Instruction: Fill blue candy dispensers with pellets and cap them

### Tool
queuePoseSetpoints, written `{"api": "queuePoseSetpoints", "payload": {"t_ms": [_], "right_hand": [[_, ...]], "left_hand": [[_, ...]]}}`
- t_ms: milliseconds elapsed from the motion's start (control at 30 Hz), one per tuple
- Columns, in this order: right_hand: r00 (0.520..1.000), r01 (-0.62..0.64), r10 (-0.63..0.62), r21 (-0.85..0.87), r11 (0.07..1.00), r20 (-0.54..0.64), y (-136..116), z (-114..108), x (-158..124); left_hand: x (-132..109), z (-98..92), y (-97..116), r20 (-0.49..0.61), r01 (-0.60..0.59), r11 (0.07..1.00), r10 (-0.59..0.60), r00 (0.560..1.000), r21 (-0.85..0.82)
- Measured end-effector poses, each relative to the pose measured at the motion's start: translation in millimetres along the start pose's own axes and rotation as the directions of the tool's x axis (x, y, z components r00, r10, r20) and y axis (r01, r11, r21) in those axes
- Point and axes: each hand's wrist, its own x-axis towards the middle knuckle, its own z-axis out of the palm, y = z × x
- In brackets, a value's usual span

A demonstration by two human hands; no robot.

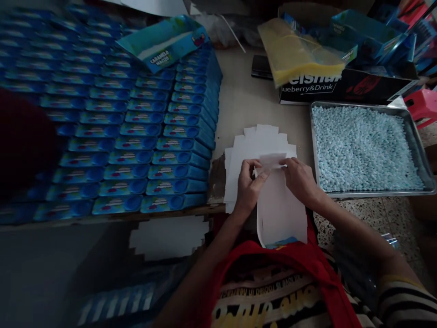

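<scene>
A white cardboard blank point(282, 209) lies plain side up, its near end against my red apron and a bit of blue print showing there. My left hand point(251, 182) pinches the left corner of its far end, thumb and fingers closed on the card. On the right corner, my right hand point(298, 177) grips the same end with bent fingers. Between the hands a narrow flap stands folded up. Beneath and beyond it lies a stack of white die-cut sheets point(239, 168) on the table.
Rows of blue boxes point(136, 118) fill the left, with an open blue carton point(167, 45) on top. A metal tray point(316, 150) of pale blue pellets sits right. Behind it are a black box point(358, 89) and yellow plastic bags point(297, 50).
</scene>
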Motion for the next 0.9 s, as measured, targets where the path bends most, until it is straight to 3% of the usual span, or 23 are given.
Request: {"api": "queuePoseSetpoints", "payload": {"t_ms": [133, 233, 400, 467, 600, 733, 800, 900], "right_hand": [[0.999, -0.033, 0.035, 0.060, 0.998, -0.029, -6, 0, -2], [0.998, -0.038, 0.034, 0.074, 0.997, 0.046, -5, -9, -7], [0.977, 0.032, -0.046, 0.073, 0.997, 0.206, 7, -32, 15], [0.951, 0.067, -0.080, 0.056, 0.996, 0.298, 11, -37, 35], [0.851, 0.199, -0.164, -0.017, 0.980, 0.499, 9, -38, 72], [0.790, 0.393, -0.288, -0.086, 0.916, 0.541, -10, -37, 87], [0.776, 0.470, -0.337, -0.133, 0.873, 0.533, -19, -33, 89], [0.772, 0.535, -0.413, -0.141, 0.833, 0.484, -25, -16, 88]], "left_hand": [[2, 5.7, 4, -0.141, -0.057, 0.998, 0.062, 0.988, 0.035], [5, 5.0, 13, -0.104, -0.046, 0.992, 0.059, 0.993, 0.120], [13, -2.1, 23, -0.055, 0.103, 0.969, -0.093, 0.994, 0.223], [18, -5.6, 23, -0.014, 0.099, 0.957, -0.098, 0.995, 0.272], [29, -8.1, 19, 0.114, 0.053, 0.930, -0.101, 0.988, 0.363], [32, -1.4, 19, 0.120, -0.018, 0.876, -0.045, 0.992, 0.482], [28, 1.5, 19, 0.059, -0.014, 0.903, -0.013, 0.998, 0.429], [11, -1.0, 17, -0.053, 0.043, 0.980, -0.033, 0.998, 0.195]]}}
